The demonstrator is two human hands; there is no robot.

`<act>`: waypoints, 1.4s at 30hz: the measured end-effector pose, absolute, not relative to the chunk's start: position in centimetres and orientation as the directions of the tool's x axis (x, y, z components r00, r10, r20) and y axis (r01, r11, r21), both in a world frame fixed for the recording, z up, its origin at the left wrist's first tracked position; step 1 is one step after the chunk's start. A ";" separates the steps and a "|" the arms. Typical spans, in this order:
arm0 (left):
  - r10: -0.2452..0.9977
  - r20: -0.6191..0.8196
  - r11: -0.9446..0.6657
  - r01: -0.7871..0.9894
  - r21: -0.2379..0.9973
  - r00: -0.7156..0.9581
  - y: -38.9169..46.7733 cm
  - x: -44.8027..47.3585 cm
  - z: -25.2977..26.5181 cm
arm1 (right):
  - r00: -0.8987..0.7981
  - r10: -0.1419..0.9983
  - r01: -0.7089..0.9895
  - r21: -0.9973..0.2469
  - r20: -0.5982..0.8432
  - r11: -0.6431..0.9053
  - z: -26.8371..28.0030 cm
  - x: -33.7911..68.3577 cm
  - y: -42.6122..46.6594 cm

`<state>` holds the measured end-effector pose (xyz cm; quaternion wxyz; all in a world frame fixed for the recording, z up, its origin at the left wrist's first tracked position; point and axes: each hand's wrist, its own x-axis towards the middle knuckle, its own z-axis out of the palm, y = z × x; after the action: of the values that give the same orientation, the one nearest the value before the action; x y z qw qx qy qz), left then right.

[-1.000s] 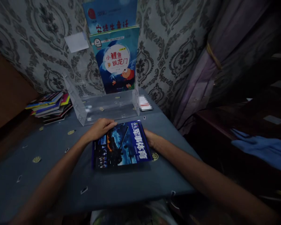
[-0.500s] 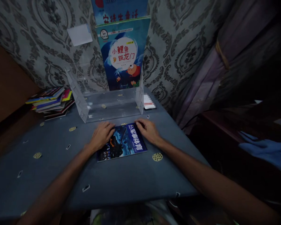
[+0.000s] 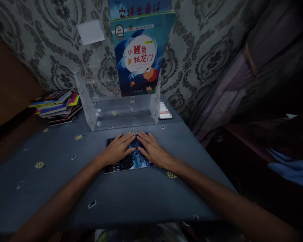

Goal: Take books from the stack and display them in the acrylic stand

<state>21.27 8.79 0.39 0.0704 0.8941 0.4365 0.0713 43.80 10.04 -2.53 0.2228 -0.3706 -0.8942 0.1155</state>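
A dark blue book [image 3: 135,162] lies flat on the table near its middle, its cover largely hidden by my hands. My left hand [image 3: 119,148] rests flat across the left part of the cover, fingers stretched out. Over the right part lies my right hand [image 3: 153,149], also flat with its fingers extended. The fingertips of both hands nearly meet at the middle of the cover. Just behind the book stands a clear acrylic display rack [image 3: 123,116]. A teal picture book [image 3: 141,50] with a red fish is propped upright in it, in front of a blue book [image 3: 138,8].
At the back left is an uneven stack of books [image 3: 57,106]. A blank white card [image 3: 91,32] is at the rack's upper left. Right of the rack lies a small blurred-out item [image 3: 165,111]. A tied curtain [image 3: 224,77] and a blue cloth [image 3: 293,168] are off to the right.
Both hands have moved from the book's left and right edges inward onto its cover and flattened there. The view has shifted slightly; the book stays in place.
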 end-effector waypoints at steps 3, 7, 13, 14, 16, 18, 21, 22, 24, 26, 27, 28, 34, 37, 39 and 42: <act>0.785 0.055 -0.616 0.767 0.178 0.618 9.9 21.0 0.6 | -0.608 0.742 0.653 -0.353 0.284 0.670 -2.3 43.2 10.6; 0.778 0.084 -0.628 0.768 0.127 0.622 10.5 21.0 0.7 | -0.596 0.754 0.680 -0.326 0.276 0.657 -2.5 42.8 11.1; 0.815 0.155 -0.572 0.818 0.060 0.558 9.4 21.2 0.5 | -0.595 0.749 0.663 -0.349 0.292 0.663 -3.0 43.0 11.3; 0.825 0.158 -0.556 0.830 0.055 0.542 9.2 21.2 0.5 | -0.595 0.751 0.663 -0.353 0.287 0.660 -2.9 43.1 11.2; 0.842 0.165 -0.526 0.849 0.050 0.513 8.7 21.0 0.5 | -0.591 0.758 0.663 -0.368 0.276 0.652 -2.7 43.0 11.2; 0.861 0.178 -0.492 0.870 0.043 0.477 8.3 20.9 0.4 | -0.585 0.761 0.652 -0.395 0.280 0.647 -2.5 43.1 11.1; 0.901 0.210 -0.389 0.921 -0.002 0.380 7.7 21.1 0.3 | -0.571 0.761 0.628 -0.432 0.309 0.647 -2.5 43.4 11.0; 0.915 0.216 -0.345 0.938 -0.026 0.342 7.5 21.2 0.2 | -0.563 0.763 0.625 -0.441 0.316 0.644 -2.5 43.5 11.0; 0.937 0.214 -0.266 0.962 -0.065 0.274 7.2 21.6 0.3 | -0.544 0.772 0.619 -0.464 0.329 0.634 -2.6 43.9 11.1; 0.952 0.197 -0.220 0.972 -0.080 0.232 7.0 21.9 0.4 | -0.513 0.786 0.605 -0.504 0.345 0.616 -2.7 44.2 11.3; 0.956 0.190 -0.210 0.974 -0.085 0.222 7.0 21.9 0.4 | -0.491 0.797 0.594 -0.534 0.352 0.602 -2.7 44.4 11.5; 0.957 0.185 -0.208 0.974 -0.094 0.222 7.0 22.0 0.5 | -0.465 0.811 0.576 -0.573 0.356 0.582 -2.6 44.5 11.8; 0.921 0.169 -0.336 0.935 -0.112 0.352 7.7 22.3 0.6 | -0.301 0.910 0.312 -0.872 0.285 0.377 -2.3 45.5 13.8; 0.900 0.122 -0.420 0.907 -0.018 0.419 8.6 22.8 0.8 | -0.258 0.937 0.121 -0.954 0.235 0.273 -2.4 45.9 14.6; 0.873 0.084 -0.485 0.873 0.042 0.481 9.4 23.4 1.0 | -0.262 0.944 0.015 -0.977 0.200 0.211 -2.4 46.0 14.8; 0.810 0.043 -0.585 0.802 0.121 0.585 10.5 24.5 1.1 | -0.266 0.946 -0.038 -0.982 0.186 0.183 -2.5 46.0 14.9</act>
<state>24.55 10.54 1.06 0.0442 0.8890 0.4533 0.0466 46.03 14.86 -2.49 0.4754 -0.3756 -0.6045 0.5171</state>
